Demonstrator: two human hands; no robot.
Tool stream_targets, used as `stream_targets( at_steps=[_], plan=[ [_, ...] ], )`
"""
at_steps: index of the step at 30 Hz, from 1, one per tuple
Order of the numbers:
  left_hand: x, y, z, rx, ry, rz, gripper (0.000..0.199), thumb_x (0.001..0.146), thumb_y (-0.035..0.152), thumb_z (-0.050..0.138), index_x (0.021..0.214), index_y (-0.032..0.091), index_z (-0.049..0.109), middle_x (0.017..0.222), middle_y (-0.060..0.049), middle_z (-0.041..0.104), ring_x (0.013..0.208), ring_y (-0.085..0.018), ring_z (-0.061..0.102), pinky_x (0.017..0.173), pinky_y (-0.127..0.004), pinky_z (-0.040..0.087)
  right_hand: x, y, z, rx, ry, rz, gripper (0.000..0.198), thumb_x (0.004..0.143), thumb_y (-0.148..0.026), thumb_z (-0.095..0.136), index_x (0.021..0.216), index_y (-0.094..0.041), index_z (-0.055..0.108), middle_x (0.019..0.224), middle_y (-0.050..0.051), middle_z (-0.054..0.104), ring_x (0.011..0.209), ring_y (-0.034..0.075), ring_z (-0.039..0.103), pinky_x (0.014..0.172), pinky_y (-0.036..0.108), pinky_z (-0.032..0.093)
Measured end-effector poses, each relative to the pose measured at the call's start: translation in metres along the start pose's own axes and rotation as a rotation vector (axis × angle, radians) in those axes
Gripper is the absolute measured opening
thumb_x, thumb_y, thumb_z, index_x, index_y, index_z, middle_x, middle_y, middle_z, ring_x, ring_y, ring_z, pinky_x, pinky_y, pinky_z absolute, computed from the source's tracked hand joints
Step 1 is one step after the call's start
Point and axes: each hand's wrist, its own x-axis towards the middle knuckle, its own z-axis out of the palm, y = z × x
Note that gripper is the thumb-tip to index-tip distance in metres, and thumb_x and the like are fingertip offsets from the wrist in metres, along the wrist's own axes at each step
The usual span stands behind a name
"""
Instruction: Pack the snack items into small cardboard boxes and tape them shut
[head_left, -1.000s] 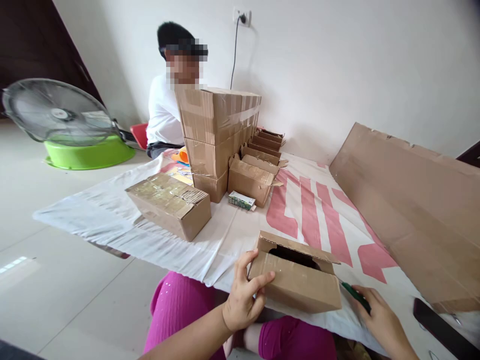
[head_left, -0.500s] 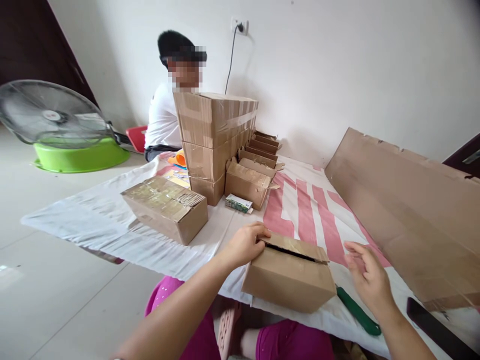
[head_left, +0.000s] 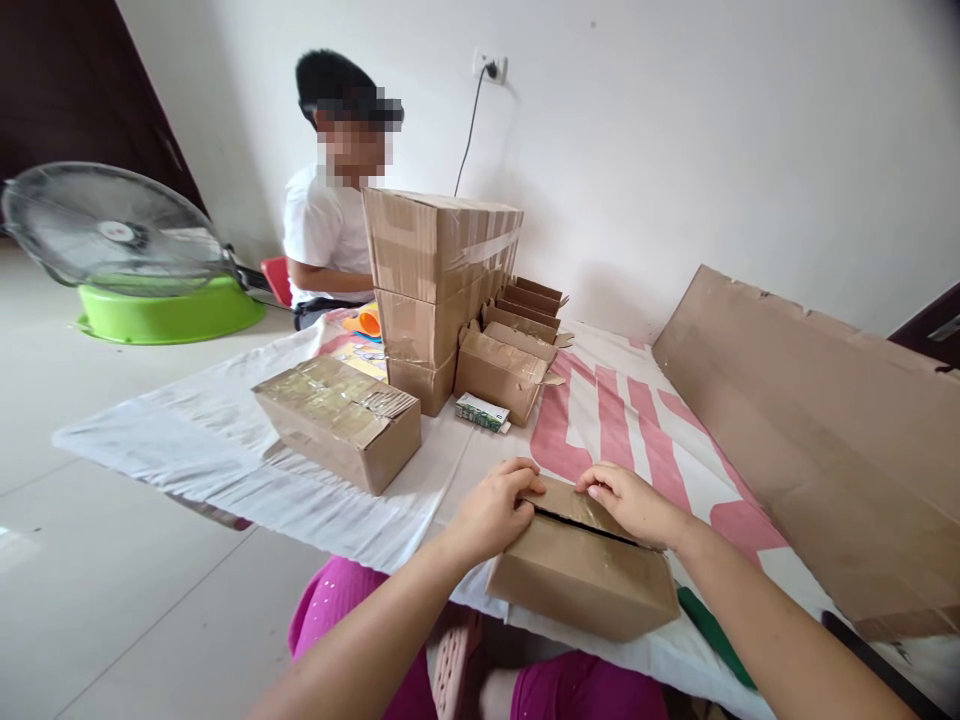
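Observation:
A small brown cardboard box [head_left: 585, 585] lies in front of me at the table's near edge, a dark slit showing along its top flap. My left hand [head_left: 504, 505] is closed over the box's left end, fingers on the flap and thumb by the slit. On the right part of the flap rests my right hand [head_left: 634, 502], its fingers curled and closed at the far edge. Partly behind my right forearm is a green-handled tool [head_left: 712, 630], its kind unclear. A small printed carton [head_left: 481, 413] sits beyond the box.
A taped box [head_left: 341, 420] lies at left. Stacked boxes [head_left: 420, 320] and several open-topped boxes [head_left: 502, 375] stand behind. A large cardboard sheet [head_left: 810, 440] leans at right. A person [head_left: 322, 230] sits across; a fan [head_left: 112, 230] stands left. A dark object [head_left: 877, 660] lies at lower right.
My right hand has moved left from beside the box onto its top flap, and the flap's slit looks narrower. My left hand stays on the box's left end.

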Motion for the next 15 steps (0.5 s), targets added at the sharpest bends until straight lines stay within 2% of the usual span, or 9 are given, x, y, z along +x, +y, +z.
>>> stream_targets(
  at_steps=[9, 15],
  plan=[
    [-0.002, -0.001, 0.000, 0.018, -0.005, 0.032, 0.036, 0.067, -0.001, 0.047, 0.088, 0.020, 0.067, 0.111, -0.005, 0.064, 0.104, -0.021, 0.061, 0.096, -0.035, 0.049, 0.003, -0.010, 0.002, -0.030, -0.044, 0.122, 0.022, 0.089, -0.023, 0.042, 0.088, -0.021, 0.064, 0.099, 0.006, 0.066, 0.092, 0.020, 0.060, 0.085, 0.036, 0.045],
    [-0.003, -0.001, 0.000, 0.025, -0.014, 0.030, 0.036, 0.067, 0.000, 0.047, 0.089, 0.021, 0.067, 0.112, -0.005, 0.063, 0.105, -0.021, 0.060, 0.096, -0.036, 0.049, 0.007, -0.010, 0.007, -0.076, -0.048, 0.102, 0.022, 0.088, -0.020, 0.041, 0.084, -0.020, 0.062, 0.093, 0.006, 0.066, 0.091, 0.020, 0.059, 0.085, 0.036, 0.044]
  ],
)
